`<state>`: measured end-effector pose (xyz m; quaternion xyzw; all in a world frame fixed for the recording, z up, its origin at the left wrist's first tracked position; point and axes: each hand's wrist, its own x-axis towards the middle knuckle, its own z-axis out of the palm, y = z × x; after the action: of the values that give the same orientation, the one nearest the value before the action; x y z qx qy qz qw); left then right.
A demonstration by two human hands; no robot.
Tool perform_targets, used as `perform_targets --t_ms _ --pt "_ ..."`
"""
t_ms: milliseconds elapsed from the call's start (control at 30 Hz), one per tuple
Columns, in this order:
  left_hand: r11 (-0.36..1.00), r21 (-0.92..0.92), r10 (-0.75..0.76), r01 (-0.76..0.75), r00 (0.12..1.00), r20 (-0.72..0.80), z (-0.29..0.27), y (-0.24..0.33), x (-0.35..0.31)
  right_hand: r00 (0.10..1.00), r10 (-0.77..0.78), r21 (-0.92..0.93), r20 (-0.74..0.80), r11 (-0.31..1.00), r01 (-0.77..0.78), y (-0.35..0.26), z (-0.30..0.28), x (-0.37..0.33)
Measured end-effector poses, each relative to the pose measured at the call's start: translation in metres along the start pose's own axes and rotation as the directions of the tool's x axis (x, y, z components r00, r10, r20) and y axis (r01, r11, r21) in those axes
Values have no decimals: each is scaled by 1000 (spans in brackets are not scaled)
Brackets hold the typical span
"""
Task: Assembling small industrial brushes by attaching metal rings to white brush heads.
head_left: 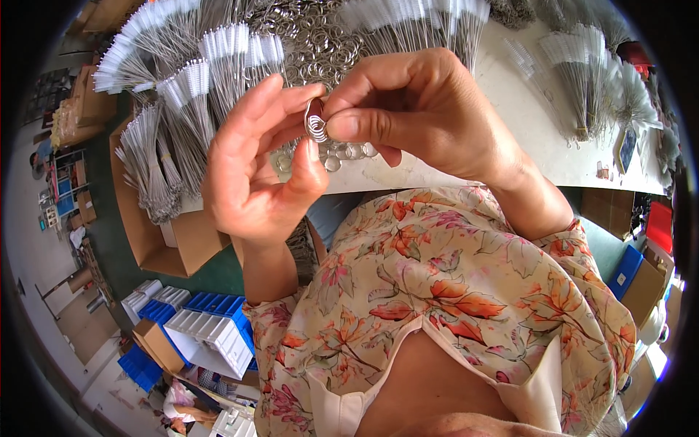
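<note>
Above the table's near edge, my two hands meet at a metal split ring [309, 109] with several small wire loops [317, 129] bunched at its lower side. My left hand [262, 164] has its thumb and fingertips closed round the ring's left and lower side. From the right, my right hand [415, 109] pinches the ring's other side between thumb and forefinger. Whether the small loops are separate or one coil is too small to tell. Below the hands, several round shiny metal pieces [333, 162] lie along the table edge.
A pile of metal rings [313, 44] lies beyond my hands. Bundles of thin wire brushes with white bristles [193, 95] stand at left; more brush bundles [579, 65] lie at right on the white table [502, 131]. An open cardboard box [156, 255] and blue and white bins [211, 328] are lower left.
</note>
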<state>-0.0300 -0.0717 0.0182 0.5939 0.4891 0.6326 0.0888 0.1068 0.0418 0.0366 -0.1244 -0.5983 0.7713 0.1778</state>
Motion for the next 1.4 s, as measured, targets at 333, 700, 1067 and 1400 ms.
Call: perform_targets --t_ms 333,700,1067,1400 --pt "826 62 -563 560 817 129 -28 -54 7 939 -340 -762 -49 621 186 73 -4 -18" --pt "288 898 -674 331 737 -56 -49 -113 -4 827 -517 -951 -218 304 -60 79 -90 7" --pt "638 423 -413 644 749 -518 -142 -86 -10 858 -132 -846 -496 296 -443 63 -145 34" --pt "355 802 -627 481 758 -177 -293 -156 -73 621 -402 -597 -673 790 -136 -9 -215 -58"
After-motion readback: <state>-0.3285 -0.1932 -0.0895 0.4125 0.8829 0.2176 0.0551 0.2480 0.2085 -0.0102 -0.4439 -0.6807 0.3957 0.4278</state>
